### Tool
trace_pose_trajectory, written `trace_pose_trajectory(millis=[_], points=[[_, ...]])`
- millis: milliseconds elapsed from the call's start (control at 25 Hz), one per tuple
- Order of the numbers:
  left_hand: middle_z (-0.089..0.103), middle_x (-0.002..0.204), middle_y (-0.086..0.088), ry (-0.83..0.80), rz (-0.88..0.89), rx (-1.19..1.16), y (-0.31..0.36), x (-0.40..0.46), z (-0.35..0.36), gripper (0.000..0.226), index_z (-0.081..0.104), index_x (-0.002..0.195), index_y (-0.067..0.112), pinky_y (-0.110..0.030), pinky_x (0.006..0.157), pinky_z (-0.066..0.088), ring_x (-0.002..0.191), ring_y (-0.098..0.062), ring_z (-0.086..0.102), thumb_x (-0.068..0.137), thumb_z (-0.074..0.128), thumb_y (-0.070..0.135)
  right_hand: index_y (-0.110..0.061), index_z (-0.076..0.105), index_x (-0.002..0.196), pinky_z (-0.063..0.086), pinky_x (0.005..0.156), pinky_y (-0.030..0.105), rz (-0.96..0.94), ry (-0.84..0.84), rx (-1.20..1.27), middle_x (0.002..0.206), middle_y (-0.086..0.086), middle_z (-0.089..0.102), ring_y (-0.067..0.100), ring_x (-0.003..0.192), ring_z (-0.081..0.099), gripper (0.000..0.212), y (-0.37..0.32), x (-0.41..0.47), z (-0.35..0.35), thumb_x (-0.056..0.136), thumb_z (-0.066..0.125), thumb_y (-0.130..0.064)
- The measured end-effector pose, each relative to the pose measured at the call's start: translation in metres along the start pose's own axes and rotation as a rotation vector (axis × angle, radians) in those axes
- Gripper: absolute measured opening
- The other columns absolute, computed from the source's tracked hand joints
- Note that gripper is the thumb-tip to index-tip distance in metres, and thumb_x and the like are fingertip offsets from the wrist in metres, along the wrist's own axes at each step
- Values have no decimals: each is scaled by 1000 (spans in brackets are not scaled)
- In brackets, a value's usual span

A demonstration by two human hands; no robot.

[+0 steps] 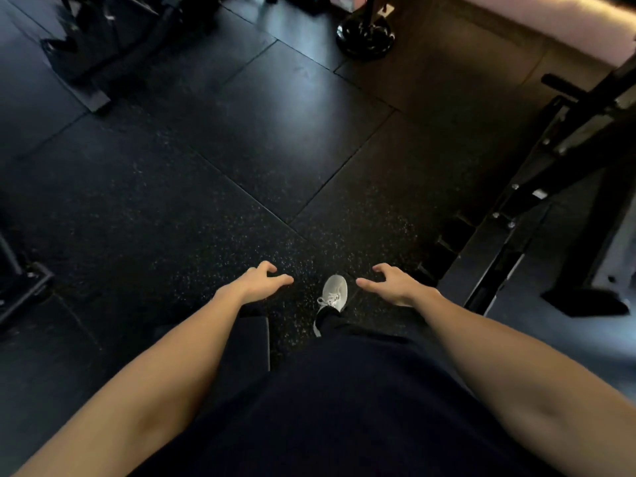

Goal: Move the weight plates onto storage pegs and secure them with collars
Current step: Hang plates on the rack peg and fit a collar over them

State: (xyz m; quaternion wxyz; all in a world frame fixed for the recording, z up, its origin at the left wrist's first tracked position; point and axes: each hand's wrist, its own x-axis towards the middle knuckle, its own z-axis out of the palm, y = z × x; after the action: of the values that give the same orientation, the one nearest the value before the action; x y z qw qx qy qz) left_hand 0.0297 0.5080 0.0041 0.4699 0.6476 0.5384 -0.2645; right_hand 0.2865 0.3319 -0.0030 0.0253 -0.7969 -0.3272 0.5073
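Both my arms reach forward and down over a dark rubber floor. My left hand (261, 282) hangs with loosely curled fingers and holds nothing. My right hand (392, 282) mirrors it a short way to the right, fingers also relaxed and empty. A stack of black weight plates (365, 35) sits on the floor around an upright post at the far top centre, well away from both hands. No collar shows in view.
A black steel rack frame (537, 201) with bolts runs diagonally along the right side. Dark machine bases stand at the top left (89, 56) and the left edge (20, 287). My white shoe (334, 291) stands between my hands on the speckled floor tiles (241, 149).
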Motion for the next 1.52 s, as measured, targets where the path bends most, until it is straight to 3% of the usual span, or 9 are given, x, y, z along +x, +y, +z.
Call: trace_pose_trajectory(millis=[320, 560, 960, 1200, 1520], points=[[35, 148, -10, 39, 4, -16, 82, 77, -142, 80, 34, 143, 24, -48, 107, 37, 129, -28, 44, 80, 55, 69, -27, 30, 146, 33, 110, 51, -45, -19, -15, 153, 6, 34, 29, 136, 39, 108, -114, 114, -131, 59, 46, -89], [40, 145, -10, 46, 20, 7, 114, 161, -241, 77, 38, 140, 23, -46, 106, 39, 126, -27, 46, 79, 57, 66, -28, 29, 147, 32, 111, 50, -1, -30, -1, 153, 5, 32, 28, 136, 38, 98, -183, 198, -191, 68, 49, -83], [40, 145, -8, -36, 143, 192, 214, 301, -469, 87, 35, 142, 26, -47, 105, 40, 122, -26, 50, 72, 55, 73, -29, 29, 147, 33, 110, 49, 143, 114, 207, 153, 5, 32, 27, 136, 38, 93, -320, 311, -310, 72, 51, -79], [35, 149, -8, -107, 187, 257, 287, 366, -546, 83, 34, 143, 25, -48, 110, 34, 130, -27, 42, 76, 57, 70, -28, 29, 147, 33, 111, 50, 181, 157, 324, 153, 6, 32, 29, 136, 38, 96, -359, 361, -365, 69, 52, -80], [36, 146, -6, -67, 198, 442, 407, 459, -625, 91, 37, 136, 37, -50, 108, 36, 127, -27, 45, 60, 50, 85, -29, 31, 146, 34, 110, 49, 234, 169, 428, 152, 6, 33, 27, 135, 40, 93, -375, 464, -463, 70, 54, -78]])
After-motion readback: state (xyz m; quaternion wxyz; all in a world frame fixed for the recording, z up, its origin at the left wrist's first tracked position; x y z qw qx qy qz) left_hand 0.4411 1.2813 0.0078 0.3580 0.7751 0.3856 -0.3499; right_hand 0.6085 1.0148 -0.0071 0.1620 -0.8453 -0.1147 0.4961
